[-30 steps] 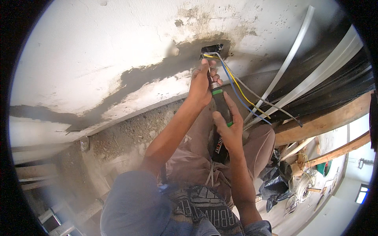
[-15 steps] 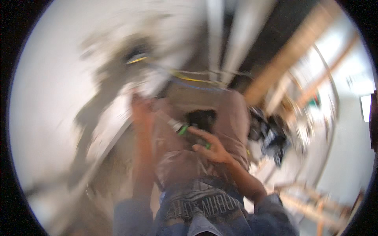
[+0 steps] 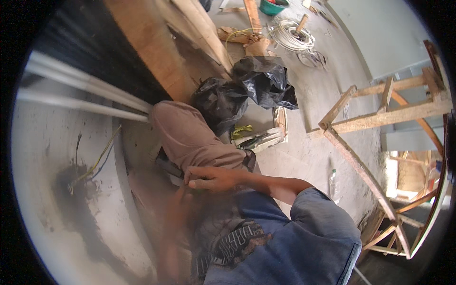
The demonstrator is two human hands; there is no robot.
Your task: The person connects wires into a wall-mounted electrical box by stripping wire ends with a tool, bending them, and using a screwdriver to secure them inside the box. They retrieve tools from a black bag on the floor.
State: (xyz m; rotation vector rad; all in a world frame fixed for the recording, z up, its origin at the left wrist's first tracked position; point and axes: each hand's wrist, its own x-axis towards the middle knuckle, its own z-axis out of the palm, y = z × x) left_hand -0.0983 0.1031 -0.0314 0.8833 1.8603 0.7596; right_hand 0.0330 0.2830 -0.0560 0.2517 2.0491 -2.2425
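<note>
My right hand (image 3: 213, 179) is in front of my lap with its fingers bent and closed. A small bit of green shows under it; what it holds is mostly hidden. My left hand (image 3: 179, 199) is smeared by motion just beside and below it, so its fingers cannot be made out. My bent knee (image 3: 178, 126) in brownish trousers lies beyond the hands. To the left, thin yellow and blue wires (image 3: 102, 161) stick out of a dark, rough patch on the pale wall (image 3: 111, 216).
White pipes (image 3: 90, 101) and a wooden board (image 3: 145, 45) stand at upper left. Black plastic bags (image 3: 263, 78) lie beyond my knee, near a white cable coil (image 3: 287, 37). A wooden frame (image 3: 399, 116) stands at right, with a clear bottle (image 3: 333, 185) nearby. A green basin (image 3: 273, 7) is farther off.
The view has swung right, bringing the bags, cable coil and wooden frame further in. My hands have come together; the green-ended tool seen between them earlier is now mostly hidden.
</note>
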